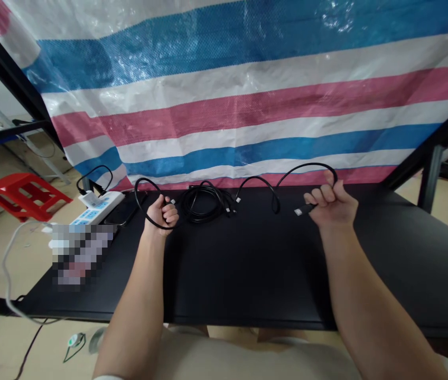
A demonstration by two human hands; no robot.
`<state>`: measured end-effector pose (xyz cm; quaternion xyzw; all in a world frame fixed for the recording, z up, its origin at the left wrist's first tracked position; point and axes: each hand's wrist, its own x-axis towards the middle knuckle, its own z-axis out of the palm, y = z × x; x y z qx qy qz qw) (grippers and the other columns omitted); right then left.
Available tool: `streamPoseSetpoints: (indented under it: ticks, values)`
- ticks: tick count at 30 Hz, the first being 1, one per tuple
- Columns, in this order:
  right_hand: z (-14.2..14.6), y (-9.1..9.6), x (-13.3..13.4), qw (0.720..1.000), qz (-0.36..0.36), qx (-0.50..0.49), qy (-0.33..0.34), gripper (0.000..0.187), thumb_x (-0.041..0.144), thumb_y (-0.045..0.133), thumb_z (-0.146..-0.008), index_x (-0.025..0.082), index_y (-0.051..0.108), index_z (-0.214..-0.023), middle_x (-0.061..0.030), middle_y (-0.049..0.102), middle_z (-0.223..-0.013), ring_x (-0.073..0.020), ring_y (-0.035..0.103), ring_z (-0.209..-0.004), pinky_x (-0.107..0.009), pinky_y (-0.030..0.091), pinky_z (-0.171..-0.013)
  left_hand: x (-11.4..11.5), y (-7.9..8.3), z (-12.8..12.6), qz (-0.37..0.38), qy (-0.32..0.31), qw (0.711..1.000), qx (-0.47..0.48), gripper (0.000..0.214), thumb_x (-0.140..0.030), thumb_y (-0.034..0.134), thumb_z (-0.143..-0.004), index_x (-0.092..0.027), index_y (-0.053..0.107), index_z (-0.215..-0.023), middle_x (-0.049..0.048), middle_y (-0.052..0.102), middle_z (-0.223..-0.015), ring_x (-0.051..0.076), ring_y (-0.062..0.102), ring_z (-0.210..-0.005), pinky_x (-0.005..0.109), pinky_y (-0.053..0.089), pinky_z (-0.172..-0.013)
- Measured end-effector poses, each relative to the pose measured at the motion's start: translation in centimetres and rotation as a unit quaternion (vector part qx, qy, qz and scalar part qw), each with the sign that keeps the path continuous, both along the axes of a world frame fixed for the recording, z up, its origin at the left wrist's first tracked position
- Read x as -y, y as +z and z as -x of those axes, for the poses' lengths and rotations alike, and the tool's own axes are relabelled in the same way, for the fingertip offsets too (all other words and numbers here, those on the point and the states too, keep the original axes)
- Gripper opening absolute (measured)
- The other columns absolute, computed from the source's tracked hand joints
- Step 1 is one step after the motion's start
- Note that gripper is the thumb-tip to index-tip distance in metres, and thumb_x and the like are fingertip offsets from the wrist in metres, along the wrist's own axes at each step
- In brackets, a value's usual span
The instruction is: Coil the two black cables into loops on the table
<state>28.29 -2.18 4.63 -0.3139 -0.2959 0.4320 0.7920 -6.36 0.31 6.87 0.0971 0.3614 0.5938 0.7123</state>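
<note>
Over the table's left part, my left hand (162,214) is closed around a black cable, which makes a loop about the wrist; a small light plug tip shows by the fingers. On the right, my right hand (332,203) is closed on a black USB cable (307,164), its flat plug (303,210) sticking out to the left of the fingers. From this hand the cable arches up and runs left, with a small twist hanging near the table. Between the hands lies a coil of black cables (204,203) with several plug ends. Whether both hands hold one same cable I cannot tell.
The black table (243,274) stands before a striped plastic sheet (224,111). At its left are a white power strip (99,208) with plugs, a dark phone (127,209) and a blurred-out item (83,258). A red stool (26,195) stands on the floor at the left.
</note>
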Motion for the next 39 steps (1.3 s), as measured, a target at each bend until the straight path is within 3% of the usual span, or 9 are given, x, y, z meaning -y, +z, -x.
streamPoseSetpoints:
  ticks: [4, 11, 18, 23, 27, 30, 34, 37, 39]
  values:
    - [0.2, 0.1, -0.3, 0.998, 0.017, 0.003, -0.055, 0.017, 0.033, 0.051, -0.084, 0.023, 0.056, -0.070, 0.0094, 0.030, -0.042, -0.0069, 0.025, -0.033, -0.021, 0.027, -0.037, 0.0, 0.0, 0.1, -0.019, 0.021, 1.000, 0.005, 0.043, -0.029, 0.028, -0.097, -0.017, 0.041, -0.058, -0.0093, 0.020, -0.043, 0.003, 0.022, -0.029, 0.013, 0.017, -0.029]
    - [-0.3, 0.1, -0.9, 0.972, 0.069, 0.002, -0.225, 0.028, 0.031, 0.048, -0.084, 0.022, 0.045, -0.058, 0.0092, 0.030, -0.035, -0.0062, 0.023, -0.029, -0.019, 0.019, -0.030, -0.2, 0.2, 0.9, -0.014, 0.174, 0.985, -0.004, 0.046, -0.030, 0.024, -0.097, -0.017, 0.037, -0.055, -0.0086, 0.022, -0.040, 0.004, 0.026, -0.030, 0.014, 0.022, -0.031]
    - [0.8, -1.9, -1.9, 0.962, 0.062, 0.194, -0.179, 0.038, 0.050, 0.067, -0.068, 0.023, 0.042, -0.060, 0.0095, 0.035, -0.041, -0.0063, 0.029, -0.034, -0.020, 0.024, -0.031, -0.4, -0.2, -0.2, -0.032, 0.116, 0.992, -0.026, 0.041, -0.029, 0.031, -0.096, -0.017, 0.042, -0.058, -0.0084, 0.025, -0.042, 0.005, 0.026, -0.031, 0.014, 0.022, -0.032]
    - [1.9, -3.9, -2.2, 0.919, 0.045, 0.344, -0.187, 0.059, 0.036, 0.086, -0.040, 0.024, 0.044, -0.080, 0.0089, 0.045, -0.066, -0.0067, 0.039, -0.052, -0.023, 0.041, -0.049, -0.2, -0.3, -0.6, -0.101, 0.096, 0.990, -0.009, 0.038, -0.032, 0.037, -0.095, -0.018, 0.044, -0.060, -0.0084, 0.026, -0.044, 0.005, 0.028, -0.034, 0.014, 0.025, -0.034]
    - [3.1, -4.3, -2.4, 0.890, 0.054, 0.369, -0.261, 0.080, 0.026, 0.089, -0.019, 0.023, 0.044, -0.085, 0.0040, 0.046, -0.082, -0.0119, 0.046, -0.068, -0.030, 0.047, -0.062, 0.3, -0.1, -0.5, -0.151, 0.109, 0.982, 0.023, 0.040, -0.030, 0.036, -0.096, -0.018, 0.044, -0.059, -0.0081, 0.025, -0.044, 0.005, 0.028, -0.035, 0.015, 0.027, -0.035]
    - [3.4, -3.9, -2.6, 0.910, 0.077, 0.294, -0.281, 0.065, 0.028, 0.088, -0.035, 0.024, 0.042, -0.080, 0.0039, 0.050, -0.077, -0.0118, 0.048, -0.065, -0.027, 0.044, -0.057, 0.5, 0.0, -0.5, -0.180, 0.117, 0.976, 0.041, 0.041, -0.030, 0.034, -0.096, -0.018, 0.044, -0.059, -0.0078, 0.024, -0.044, 0.005, 0.029, -0.035, 0.014, 0.027, -0.036]
    - [2.1, -3.0, -2.8, 0.968, 0.130, 0.120, -0.179, 0.041, 0.041, 0.075, -0.061, 0.023, 0.040, -0.069, 0.0067, 0.051, -0.057, -0.0096, 0.047, -0.046, -0.020, 0.027, -0.036, 0.4, -0.2, -0.1, -0.187, 0.124, 0.973, 0.049, 0.040, -0.030, 0.038, -0.096, -0.017, 0.044, -0.058, -0.0078, 0.026, -0.044, 0.004, 0.029, -0.036, 0.014, 0.028, -0.036]
    - [0.9, -2.6, -2.7, 0.982, 0.155, 0.019, -0.103, 0.039, 0.052, 0.062, -0.075, 0.023, 0.039, -0.064, 0.0101, 0.037, -0.044, -0.0080, 0.037, -0.034, -0.020, 0.022, -0.030, 0.3, -0.5, 0.4, -0.181, 0.133, 0.972, 0.062, 0.040, -0.028, 0.034, -0.096, -0.017, 0.044, -0.059, -0.0076, 0.025, -0.044, 0.004, 0.028, -0.036, 0.015, 0.028, -0.036]
    - [0.4, -2.5, -2.7, 0.980, 0.168, -0.035, -0.099, 0.042, 0.055, 0.052, -0.082, 0.023, 0.035, -0.061, 0.0119, 0.025, -0.040, -0.0072, 0.030, -0.030, -0.020, 0.024, -0.029, 0.2, -0.5, 0.5, -0.181, 0.137, 0.971, 0.070, 0.041, -0.027, 0.032, -0.097, -0.017, 0.043, -0.059, -0.0076, 0.025, -0.043, 0.005, 0.027, -0.035, 0.015, 0.028, -0.036]
